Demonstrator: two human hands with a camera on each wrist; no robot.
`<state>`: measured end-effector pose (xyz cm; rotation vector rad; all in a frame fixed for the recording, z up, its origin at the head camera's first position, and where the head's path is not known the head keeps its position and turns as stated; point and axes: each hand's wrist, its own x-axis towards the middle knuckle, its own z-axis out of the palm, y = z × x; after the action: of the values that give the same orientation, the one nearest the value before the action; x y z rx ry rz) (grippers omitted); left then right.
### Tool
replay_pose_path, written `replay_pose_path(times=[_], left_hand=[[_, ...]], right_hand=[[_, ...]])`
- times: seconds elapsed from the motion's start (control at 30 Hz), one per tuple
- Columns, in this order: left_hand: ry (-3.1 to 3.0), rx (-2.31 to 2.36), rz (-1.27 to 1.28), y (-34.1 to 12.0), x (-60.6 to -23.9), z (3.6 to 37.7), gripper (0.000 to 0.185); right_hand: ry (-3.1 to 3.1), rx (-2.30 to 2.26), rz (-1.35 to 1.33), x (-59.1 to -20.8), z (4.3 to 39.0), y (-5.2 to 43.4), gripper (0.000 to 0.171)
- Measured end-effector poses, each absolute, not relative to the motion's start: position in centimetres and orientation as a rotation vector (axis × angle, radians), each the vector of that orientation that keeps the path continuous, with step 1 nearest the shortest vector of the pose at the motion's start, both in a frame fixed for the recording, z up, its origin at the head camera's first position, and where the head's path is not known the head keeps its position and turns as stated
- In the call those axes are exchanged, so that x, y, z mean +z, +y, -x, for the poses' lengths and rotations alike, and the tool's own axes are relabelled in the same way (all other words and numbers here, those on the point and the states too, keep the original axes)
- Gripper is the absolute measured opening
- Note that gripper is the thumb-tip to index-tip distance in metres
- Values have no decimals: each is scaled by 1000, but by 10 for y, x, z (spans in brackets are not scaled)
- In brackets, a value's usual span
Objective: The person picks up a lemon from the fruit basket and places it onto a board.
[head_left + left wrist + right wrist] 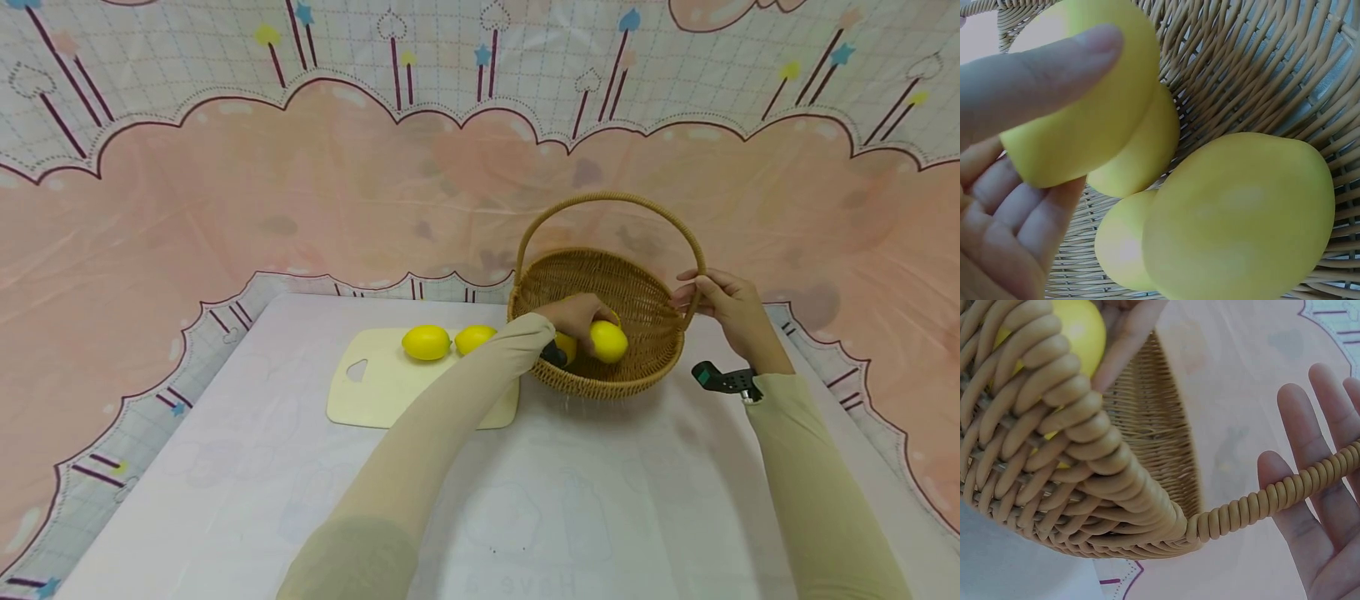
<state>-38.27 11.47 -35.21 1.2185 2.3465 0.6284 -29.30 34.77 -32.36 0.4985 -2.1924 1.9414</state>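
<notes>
A wicker basket (600, 385) with a tall hoop handle (607, 198) stands on the table. My left hand (573, 315) reaches into it and grips a yellow lemon (609, 342). In the left wrist view the thumb (1054, 69) and curled fingers (1022, 212) hold that lemon (1079, 106) above three other lemons, the largest (1241, 212) closest. My right hand (708, 292) rests against the right side of the handle. Its fingers (1316, 462) lie straight behind the handle (1260, 506).
A cream cutting board (390, 392) lies left of the basket with two lemons (426, 342) (475, 338) at its far edge. A white cloth (225, 500) covers the table. A pink printed backdrop (300, 208) hangs behind and around it.
</notes>
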Motion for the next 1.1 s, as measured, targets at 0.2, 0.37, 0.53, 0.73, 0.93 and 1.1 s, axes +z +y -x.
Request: replay_pose_path(times=[0.2,0.37,0.53,0.73,0.93,1.1], left_hand=[[2403,759,-1203,117,-352,386,62],[2446,843,-1201,117,-349,388,62],[2479,915,-1209,117,-344,389,62],[2482,1004,-1231,112,-332,390,64],[2477,1023,-1227,101,-320,386,65],[2479,1082,-1221,87,-313,378,66]], right_hand=[[-2201,1929,-479,-325,294,348,23],[-2220,1906,-467,-325,294,349,23],[-2218,1913,-456,-324,294,350,23],[-2227,1904,-447,-324,294,350,23],[-2224,1902,-447,-325,293,351,24],[-2236,1890,-436,-325,292,351,24]])
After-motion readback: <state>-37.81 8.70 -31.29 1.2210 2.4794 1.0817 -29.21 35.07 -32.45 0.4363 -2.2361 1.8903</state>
